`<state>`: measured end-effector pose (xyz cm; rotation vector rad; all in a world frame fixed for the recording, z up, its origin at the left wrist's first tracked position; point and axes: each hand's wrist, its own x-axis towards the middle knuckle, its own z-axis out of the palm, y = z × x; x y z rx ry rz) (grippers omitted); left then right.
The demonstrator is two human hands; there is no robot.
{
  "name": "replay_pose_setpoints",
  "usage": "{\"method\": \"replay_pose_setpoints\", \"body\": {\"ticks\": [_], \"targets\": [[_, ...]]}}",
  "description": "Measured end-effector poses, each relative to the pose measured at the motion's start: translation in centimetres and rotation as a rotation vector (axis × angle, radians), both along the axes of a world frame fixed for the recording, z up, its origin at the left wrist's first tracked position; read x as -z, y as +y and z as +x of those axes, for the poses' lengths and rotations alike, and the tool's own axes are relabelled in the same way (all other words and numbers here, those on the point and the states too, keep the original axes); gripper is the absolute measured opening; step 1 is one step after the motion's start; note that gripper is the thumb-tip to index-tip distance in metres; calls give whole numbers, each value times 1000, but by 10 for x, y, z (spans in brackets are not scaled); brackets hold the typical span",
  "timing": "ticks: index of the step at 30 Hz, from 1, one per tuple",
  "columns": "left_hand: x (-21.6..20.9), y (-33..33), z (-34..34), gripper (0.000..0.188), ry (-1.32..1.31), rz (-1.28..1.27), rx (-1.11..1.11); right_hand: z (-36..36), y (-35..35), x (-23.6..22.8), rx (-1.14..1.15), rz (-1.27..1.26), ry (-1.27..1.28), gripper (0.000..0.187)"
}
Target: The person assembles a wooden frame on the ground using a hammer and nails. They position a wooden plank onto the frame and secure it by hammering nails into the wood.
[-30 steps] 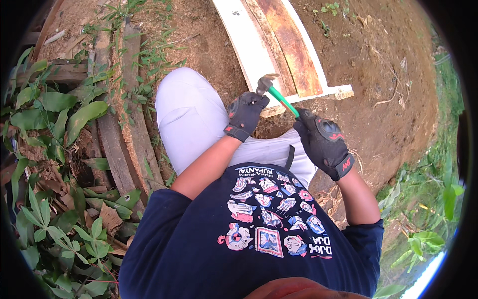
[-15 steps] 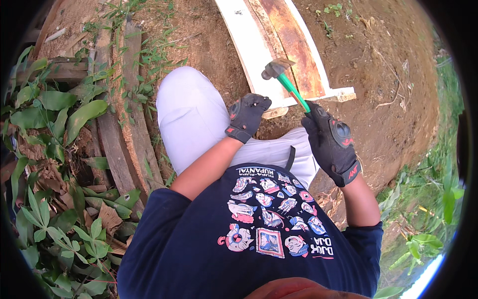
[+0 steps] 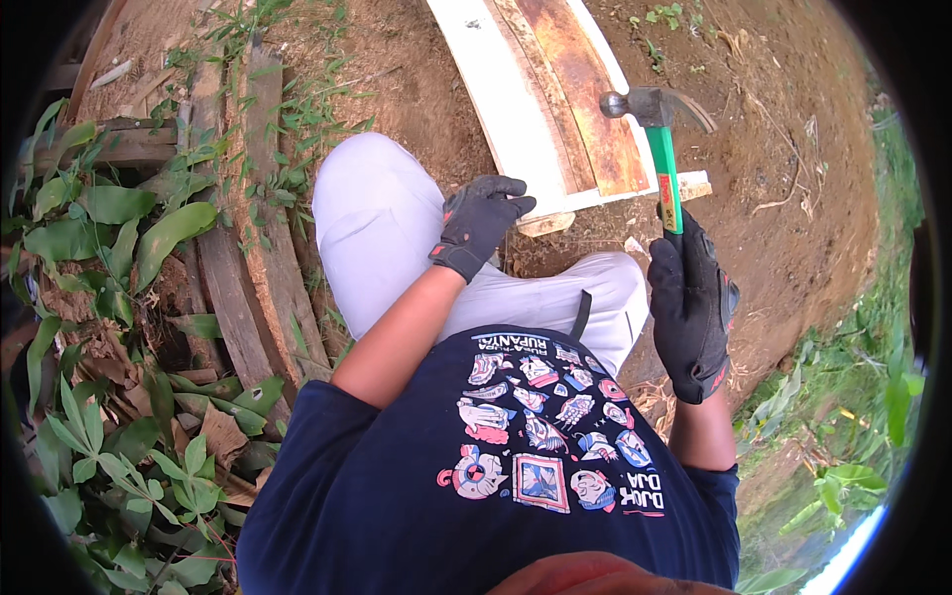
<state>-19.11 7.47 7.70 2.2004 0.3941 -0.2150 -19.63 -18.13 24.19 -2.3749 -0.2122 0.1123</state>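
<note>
My right hand (image 3: 691, 312), in a black glove, is wrapped round the dark lower grip of a claw hammer (image 3: 661, 164) with a green handle. The hammer is raised upright, its round face to the left and its curved claw to the right. It overlaps the right edge of a long pale board (image 3: 496, 94) with a brown, stained middle strip. My left hand (image 3: 478, 230), gloved too, is at the near left corner of the board. Its finger and thumb are slightly apart, and nothing shows between them. Whether its fingertips touch the wood I cannot tell.
A light wooden crosspiece (image 3: 694, 186) juts out right at the board's near end, and a wood block (image 3: 546, 225) shows under the left corner. Old planks (image 3: 238, 268) and leafy plants (image 3: 119, 203) lie to the left. Bare soil (image 3: 783, 238) and grass are on the right.
The hammer has swung up and to the right, away from the board's near end, with my right hand moving right. My left hand has shifted slightly left, and its finger and thumb have parted.
</note>
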Motion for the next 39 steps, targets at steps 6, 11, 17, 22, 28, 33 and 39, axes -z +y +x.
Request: {"method": "replay_pose_setpoints", "body": {"ticks": [6,11,17,22,28,33,39], "targets": [[-47,34,76,37,-192,65,334,-35,-28,40,164,160,264,37],[-30,-1,129,43,-93,507,956,-56,-25,81,57,-208,171,41],[-20,-8,130,39,-296,594,1054,-39,-6,106,28,-357,90,39],[-19,-9,130,35,-317,610,1101,-37,-7,108,94,-392,224,40],[-18,-8,135,35,-301,569,1094,-40,-15,121,83,-354,83,38],[-22,-4,136,40,-275,563,1092,-39,-5,115,86,-394,105,38],[-22,-5,135,38,-293,580,1112,-36,-11,120,65,-362,92,38]]}}
